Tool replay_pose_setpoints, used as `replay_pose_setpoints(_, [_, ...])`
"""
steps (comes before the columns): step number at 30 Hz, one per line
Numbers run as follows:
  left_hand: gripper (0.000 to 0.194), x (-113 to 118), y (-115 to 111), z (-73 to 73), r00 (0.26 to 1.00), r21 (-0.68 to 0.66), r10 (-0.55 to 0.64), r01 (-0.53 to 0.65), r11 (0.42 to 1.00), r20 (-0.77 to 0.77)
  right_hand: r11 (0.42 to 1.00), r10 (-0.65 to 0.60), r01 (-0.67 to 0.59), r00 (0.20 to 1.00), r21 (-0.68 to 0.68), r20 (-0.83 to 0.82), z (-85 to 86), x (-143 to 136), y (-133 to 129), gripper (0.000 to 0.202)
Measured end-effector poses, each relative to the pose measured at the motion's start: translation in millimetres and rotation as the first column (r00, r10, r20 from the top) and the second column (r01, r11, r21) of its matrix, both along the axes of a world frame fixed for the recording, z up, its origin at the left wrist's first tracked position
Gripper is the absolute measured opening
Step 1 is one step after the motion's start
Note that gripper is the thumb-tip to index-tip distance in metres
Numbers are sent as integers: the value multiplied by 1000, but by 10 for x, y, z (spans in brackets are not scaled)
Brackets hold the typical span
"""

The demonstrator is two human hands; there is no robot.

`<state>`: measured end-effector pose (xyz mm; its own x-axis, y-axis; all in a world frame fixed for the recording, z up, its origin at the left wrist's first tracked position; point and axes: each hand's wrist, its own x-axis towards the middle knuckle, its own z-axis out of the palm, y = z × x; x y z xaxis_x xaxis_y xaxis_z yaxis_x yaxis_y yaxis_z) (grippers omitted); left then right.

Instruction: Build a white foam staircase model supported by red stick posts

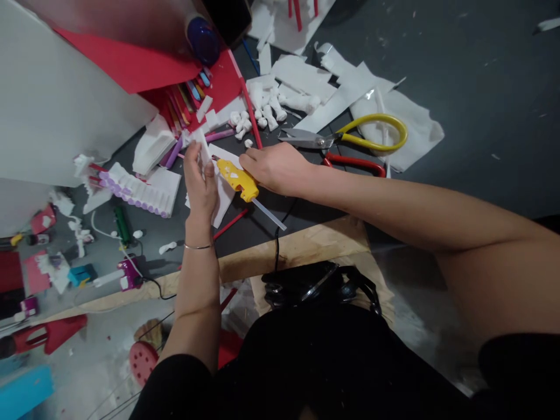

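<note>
a yellow glue gun [238, 179] is held in the right hand [275, 168], its handle hidden by the curled fingers; its tip is pointed toward 10 o'clock, and a clear stick [269, 214] is seen protruding toward 4 o'clock. a white strip [203, 146] is held upright between the thumb and fingers of the left hand [201, 184], just beside the tip. with the gun taken as the centre of the dial, yellow-handled scissors [371, 133] are laid on the bench [472, 105] between 2 and 3 o'clock, with red handles [356, 163] just beside them. small white rolls [269, 114] are clustered near 1 o'clock. a purple-edged piece [140, 189] is placed at 9 o'clock, and a black bag [321, 286] is seen at 5 o'clock.
</note>
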<state>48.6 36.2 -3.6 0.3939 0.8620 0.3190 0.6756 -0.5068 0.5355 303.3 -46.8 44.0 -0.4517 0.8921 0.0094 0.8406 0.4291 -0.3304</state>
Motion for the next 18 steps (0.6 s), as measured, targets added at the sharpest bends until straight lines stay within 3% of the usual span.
replay_pose_setpoints(7, [83,-25,24,0,999,-7,-24,24,1000,-35,1000,-10,10,1000,-9,-14,28,96,-150,37])
replay_pose_setpoints(14, [84,-17,-2,1,999,-65,-8,11,998,38,1000,3,-4,999,-4,-32,-113,266,-329,36])
replay_pose_setpoints(18, [84,-22,26,-14,999,-61,-30,31,998,33,998,-64,62,996,-33,-61,-186,331,-363,40])
